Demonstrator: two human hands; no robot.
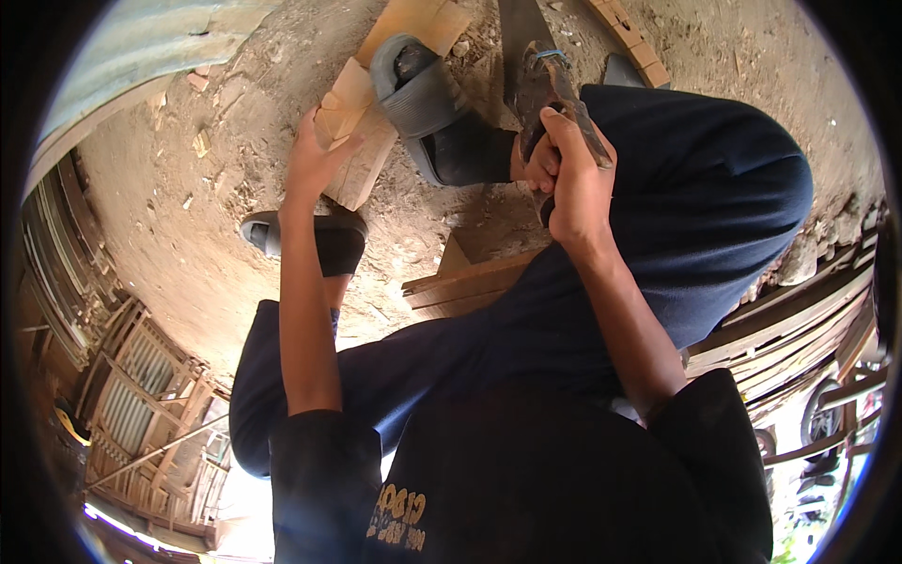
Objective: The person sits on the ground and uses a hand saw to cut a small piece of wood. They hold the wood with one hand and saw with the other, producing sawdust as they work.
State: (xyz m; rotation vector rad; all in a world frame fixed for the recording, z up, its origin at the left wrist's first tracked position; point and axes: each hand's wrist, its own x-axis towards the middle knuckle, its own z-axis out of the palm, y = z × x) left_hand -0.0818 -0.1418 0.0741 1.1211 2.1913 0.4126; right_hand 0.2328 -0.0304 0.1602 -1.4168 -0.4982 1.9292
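My right hand [578,183] is closed round the worn wooden handle of a handsaw [523,47], whose dark blade points away from me. Blue binding shows where handle and blade meet. On the left, my left hand [315,162] grips the edge of a light wooden board [362,167], thumb on one side and fingers on the other. My foot in a black slide sandal [423,89] presses across that board beside the hand. The cutting edge of the saw stands apart from the board, to the right of the sandal.
Another flat wood piece [423,26] lies beyond the board. Wooden blocks [631,39] lie at the far right, and cut timber [470,282] rests beneath my leg. Stacked planks [780,324] line the right side. Corrugated sheet metal [150,66] stands at upper left. Chips litter the dirt floor.
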